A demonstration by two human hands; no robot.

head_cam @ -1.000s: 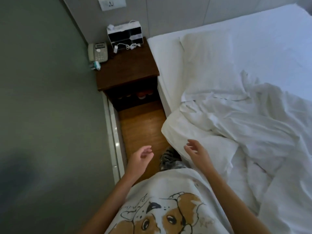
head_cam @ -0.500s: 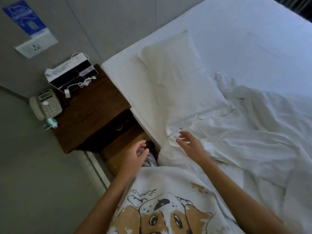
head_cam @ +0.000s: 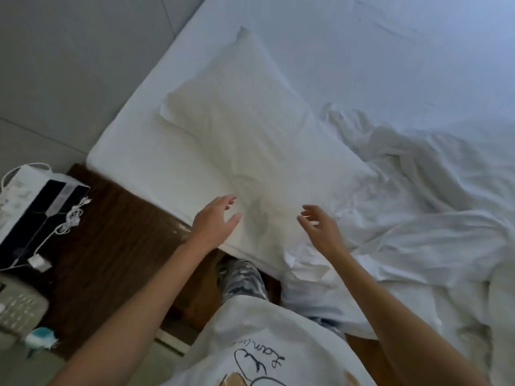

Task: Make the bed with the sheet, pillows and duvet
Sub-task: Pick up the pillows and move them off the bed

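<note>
I stand in the narrow gap between a dark wooden nightstand and a bed whose white fitted sheet runs smooth toward the grey wall.

Nearest me, both my arms reach forward over the bed's edge. My left hand is spread, fingers straight and loosely fanned, thumb apart, holding nothing; it hangs over the near corner of the pillow, and I cannot tell whether the fingertips touch the cloth. My right hand is also empty, its fingers relaxed and slightly bent, wide apart, poised above the pillow's near right edge where it meets the duvet.

Past my hands, the pillow lies flat and slantwise on the sheet, one end toward me, the other toward the wall. To its right the duvet sits rumpled in folds, its edge touching the pillow's side and spilling off the near edge of the mattress.

On the nightstand to my left lie a telephone, a black-and-white box and a white cable.
</note>
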